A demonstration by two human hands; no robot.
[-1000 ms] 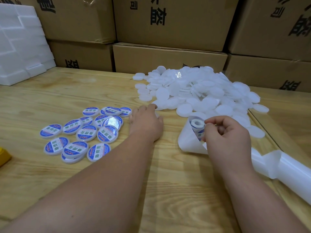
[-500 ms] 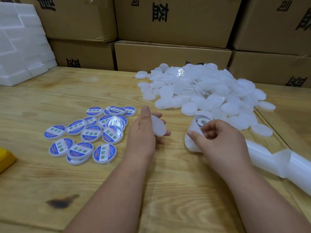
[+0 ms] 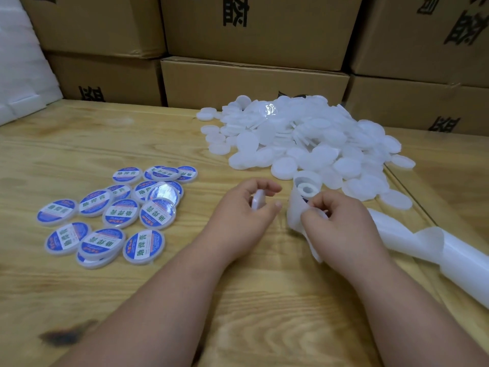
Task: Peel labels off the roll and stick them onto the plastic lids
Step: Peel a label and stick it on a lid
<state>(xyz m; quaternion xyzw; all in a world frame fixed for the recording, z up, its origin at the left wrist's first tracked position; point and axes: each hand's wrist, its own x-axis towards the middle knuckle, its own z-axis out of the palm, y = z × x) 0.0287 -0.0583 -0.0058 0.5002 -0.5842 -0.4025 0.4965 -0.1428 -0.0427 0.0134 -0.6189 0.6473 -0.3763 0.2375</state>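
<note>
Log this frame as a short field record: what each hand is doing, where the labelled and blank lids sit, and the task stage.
left hand: holds one blank lid on edge between fingers and thumb
right hand: pinches the backing at the label roll
labelled lids: loose cluster on the table, to the person's left
blank lids pile: heaped beyond the hands, in front of the cardboard boxes
spent backing strip: trails off right
stage: lid in hand, no label on it yet
</note>
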